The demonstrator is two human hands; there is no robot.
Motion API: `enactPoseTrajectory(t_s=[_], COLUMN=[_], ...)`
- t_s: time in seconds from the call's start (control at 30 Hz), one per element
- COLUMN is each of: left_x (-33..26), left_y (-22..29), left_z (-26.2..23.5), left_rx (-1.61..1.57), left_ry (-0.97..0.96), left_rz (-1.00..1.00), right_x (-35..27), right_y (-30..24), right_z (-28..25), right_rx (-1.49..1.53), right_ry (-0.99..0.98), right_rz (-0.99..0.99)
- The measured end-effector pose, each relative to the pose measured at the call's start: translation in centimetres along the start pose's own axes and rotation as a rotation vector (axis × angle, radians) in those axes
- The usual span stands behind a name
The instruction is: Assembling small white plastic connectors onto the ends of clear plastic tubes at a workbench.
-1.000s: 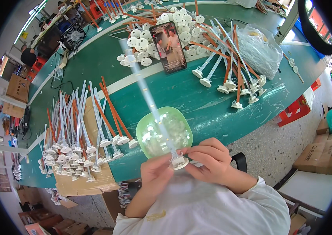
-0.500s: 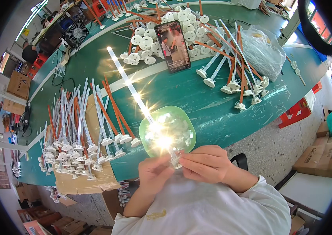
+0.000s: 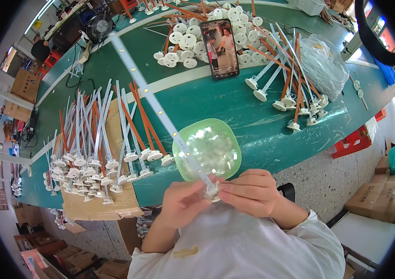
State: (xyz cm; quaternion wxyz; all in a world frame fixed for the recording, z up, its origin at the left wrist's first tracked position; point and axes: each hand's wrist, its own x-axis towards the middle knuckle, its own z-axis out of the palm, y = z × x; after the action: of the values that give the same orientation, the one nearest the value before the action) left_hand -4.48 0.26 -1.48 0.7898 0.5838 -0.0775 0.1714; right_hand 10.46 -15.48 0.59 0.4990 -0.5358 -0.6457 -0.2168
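A long white LED strip (image 3: 160, 113) slants up and left from a small round white base (image 3: 213, 191), its diodes unlit. My left hand (image 3: 184, 201) is closed on the strip's lower end and base. Pinched from the other side by my right hand (image 3: 252, 193), the base has its wires partly hidden by my fingers. Just beyond my hands stands a light green bowl (image 3: 235, 135) of small clear pieces, too small to name. The strip passes over the bowl's left edge.
Many similar strips (image 3: 97, 135) lie on a cardboard sheet (image 3: 113, 204) at left. White discs (image 3: 188, 42) pile up at the back behind a phone (image 3: 219, 49). More strips (image 3: 295, 88) and a clear plastic bag (image 3: 324, 65) sit at right on the green table (image 3: 276, 144).
The LED strip was brightly lit and is now dark. Both hands keep their hold on its base. The view has shifted slightly.
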Motion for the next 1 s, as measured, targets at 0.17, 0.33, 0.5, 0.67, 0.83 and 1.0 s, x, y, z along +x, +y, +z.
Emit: enactPoseTrajectory(t_s=[0.17, 0.33, 0.5, 0.67, 0.83, 1.0], left_x=[0.4, -0.1, 0.0, 0.2, 0.5, 0.9], left_y=[0.9, 0.2, 0.3, 0.6, 1.5, 2.2], left_z=[-0.3, -1.0, 0.2, 0.7, 0.6, 1.2], left_rx=[0.065, 0.081, -0.019, 0.081, 0.157, 0.332], left_ry=[-0.068, -0.089, -0.031, 0.052, 0.050, -0.042], left_rz=[-0.067, -0.073, -0.016, -0.058, -0.172, -0.243], right_x=[-0.3, 0.1, -0.1, -0.5, -0.2, 2.9], right_y=[-0.2, -0.3, -0.1, 0.5, 0.3, -0.3], right_z=[0.3, 0.4, 0.0, 0.2, 0.1, -1.9], right_rx=[0.027, 0.092, 0.120, 0.083, 0.167, 0.570], right_ry=[0.015, -0.003, -0.022, -0.019, -0.002, -0.235], right_rz=[0.032, 0.099, 0.116, 0.109, 0.215, 0.903])
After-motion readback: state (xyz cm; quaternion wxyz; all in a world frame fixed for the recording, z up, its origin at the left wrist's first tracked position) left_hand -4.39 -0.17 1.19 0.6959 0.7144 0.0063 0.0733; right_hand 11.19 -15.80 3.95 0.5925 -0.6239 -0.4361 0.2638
